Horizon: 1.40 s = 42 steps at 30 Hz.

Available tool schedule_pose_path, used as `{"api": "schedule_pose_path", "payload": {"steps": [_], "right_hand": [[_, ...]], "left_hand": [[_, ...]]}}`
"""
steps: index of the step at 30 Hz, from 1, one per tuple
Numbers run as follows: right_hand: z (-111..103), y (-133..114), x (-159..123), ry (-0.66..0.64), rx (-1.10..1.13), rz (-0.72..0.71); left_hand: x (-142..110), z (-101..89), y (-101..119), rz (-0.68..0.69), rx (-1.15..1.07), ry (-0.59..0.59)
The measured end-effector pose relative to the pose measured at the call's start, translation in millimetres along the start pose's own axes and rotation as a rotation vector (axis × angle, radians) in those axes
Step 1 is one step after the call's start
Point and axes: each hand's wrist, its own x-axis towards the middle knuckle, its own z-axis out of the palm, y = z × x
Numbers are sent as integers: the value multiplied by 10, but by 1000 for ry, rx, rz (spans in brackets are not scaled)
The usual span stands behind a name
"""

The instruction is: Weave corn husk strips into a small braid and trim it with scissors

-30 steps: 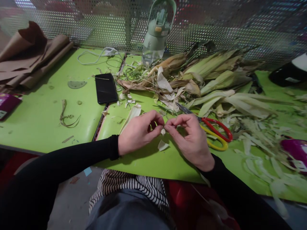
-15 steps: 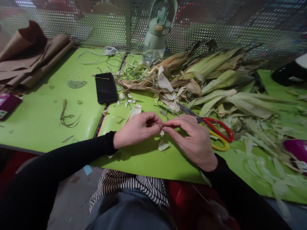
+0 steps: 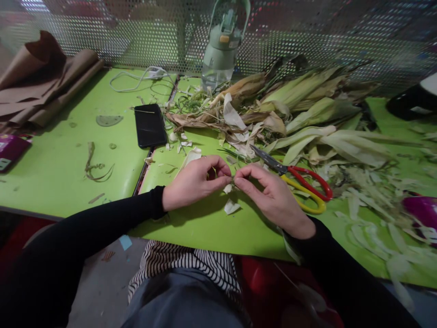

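Observation:
My left hand point(image 3: 198, 182) and my right hand point(image 3: 269, 196) meet over the green table point(image 3: 191, 232), each with thumb and forefinger pinched together. Between the fingertips runs a thin green strand point(image 3: 232, 180), mostly hidden by the fingers. Pale scraps of husk point(image 3: 232, 207) lie on the tabletop just below. Scissors with one red and one yellow handle point(image 3: 309, 182) rest beside my right hand, blades pointing up and left. Behind the hands spreads a heap of corn husks point(image 3: 300, 105), some green and some dried brown.
A black phone point(image 3: 150, 125) lies left of the husks. Further back stand a green water bottle point(image 3: 220, 54) and a perforated screen point(image 3: 143, 36). Brown paper point(image 3: 41, 86) and a white cable point(image 3: 133, 82) occupy the left, with a clear protractor point(image 3: 108, 120). Shredded husk point(image 3: 368, 191) covers the right side.
My right hand has turned slightly, and its fingertips sit a little farther from the left ones. Both hands keep pinching at nearly the same spot.

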Motion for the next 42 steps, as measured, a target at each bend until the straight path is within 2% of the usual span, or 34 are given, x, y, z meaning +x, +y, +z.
{"api": "schedule_pose_path", "payload": {"steps": [2, 7, 12, 17, 21, 25, 34, 39, 42], "right_hand": [[11, 5, 2, 11, 11, 4], [52, 28, -5, 58, -24, -1], [62, 39, -5, 83, -17, -4], [4, 58, 21, 11, 185, 134], [-68, 88, 47, -95, 185, 169], [-137, 105, 67, -186, 93, 96], [-182, 87, 61, -189, -8, -45], [-259, 21, 31, -204, 47, -276], [-297, -17, 8, -277, 107, -314]], "left_hand": [[-5, 4, -6, 15, 41, 21], [-29, -4, 45, 7, 87, -29], [-37, -17, 54, 22, 151, -26], [-29, -25, 23, 45, 130, -42], [-22, -25, 7, 64, 101, -29], [-20, -39, 10, 75, 94, -10], [-16, -59, -3, 81, 105, -14], [4, -87, -15, 71, 73, -30], [22, -110, -8, 52, 81, -49]]}}
